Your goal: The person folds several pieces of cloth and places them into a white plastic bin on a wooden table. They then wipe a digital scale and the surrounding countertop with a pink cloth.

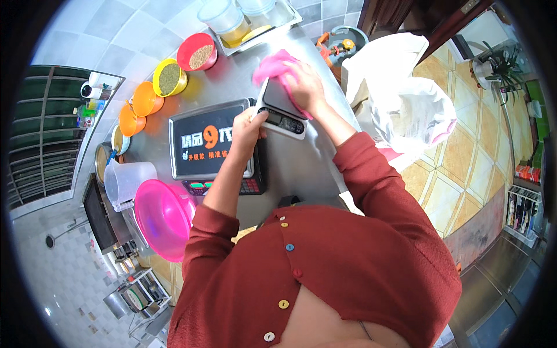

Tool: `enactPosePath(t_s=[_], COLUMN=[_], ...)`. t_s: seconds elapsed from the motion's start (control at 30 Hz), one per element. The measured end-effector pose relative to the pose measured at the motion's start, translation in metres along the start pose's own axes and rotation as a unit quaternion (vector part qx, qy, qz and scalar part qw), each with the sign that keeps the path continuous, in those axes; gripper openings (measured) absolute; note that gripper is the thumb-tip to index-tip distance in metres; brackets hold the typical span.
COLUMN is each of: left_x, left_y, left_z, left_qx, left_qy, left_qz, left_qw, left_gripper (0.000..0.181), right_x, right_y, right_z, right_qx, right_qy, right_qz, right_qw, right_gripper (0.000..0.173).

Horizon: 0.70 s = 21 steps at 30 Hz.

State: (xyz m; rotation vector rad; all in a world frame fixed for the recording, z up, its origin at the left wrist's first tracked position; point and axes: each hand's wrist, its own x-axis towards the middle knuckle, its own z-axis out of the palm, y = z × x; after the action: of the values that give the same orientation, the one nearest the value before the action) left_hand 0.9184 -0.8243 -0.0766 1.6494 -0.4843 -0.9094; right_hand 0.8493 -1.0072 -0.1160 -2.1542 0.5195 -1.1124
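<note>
Tilted above the steel counter [287,169] is a small white digital kitchen scale [283,100] with a dark weighing plate and a display along its near edge. My left hand [248,130] grips its near left corner, thumb by the display. In my right hand [307,89] is a bunched pink cloth [272,69], pressed against the plate and the scale's right side. The cloth's far end looks blurred. Directly left of the small scale, a larger platform scale [187,163] with a dark printed top lies on the counter, partly hidden by my left forearm.
Red [185,52], yellow [157,71] and orange bowls [145,101] line the wall; the first two hold grain-like contents. A pink basin [163,217] and a clear plastic jug [130,178] stand at the left. Open white sacks [409,117] stand beyond the counter's right edge.
</note>
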Motion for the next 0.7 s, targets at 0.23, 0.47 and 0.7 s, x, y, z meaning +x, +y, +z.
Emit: enactPosePath(t_s=[0.23, 0.47, 0.7], left_x=[-0.018, -0.012, -0.020], left_y=[0.004, 0.014, 0.012], left_z=[-0.011, -0.006, -0.010], left_qx=[0.000, -0.010, -0.057], left_qy=[-0.050, -0.089, -0.022], left_qz=[-0.008, 0.011, 0.040], left_qw=[0.999, 0.996, 0.997], left_gripper=[0.016, 0.027, 0.019], right_x=[0.030, 0.020, 0.026], right_y=[0.009, -0.023, -0.029], right_z=[-0.017, 0.020, 0.003], right_qx=[-0.058, -0.001, -0.066], right_qy=[-0.117, -0.069, -0.099], right_qz=[0.167, -0.153, -0.251], right_qw=[0.977, 0.986, 0.961], right_gripper=[0.036, 0.022, 0.029])
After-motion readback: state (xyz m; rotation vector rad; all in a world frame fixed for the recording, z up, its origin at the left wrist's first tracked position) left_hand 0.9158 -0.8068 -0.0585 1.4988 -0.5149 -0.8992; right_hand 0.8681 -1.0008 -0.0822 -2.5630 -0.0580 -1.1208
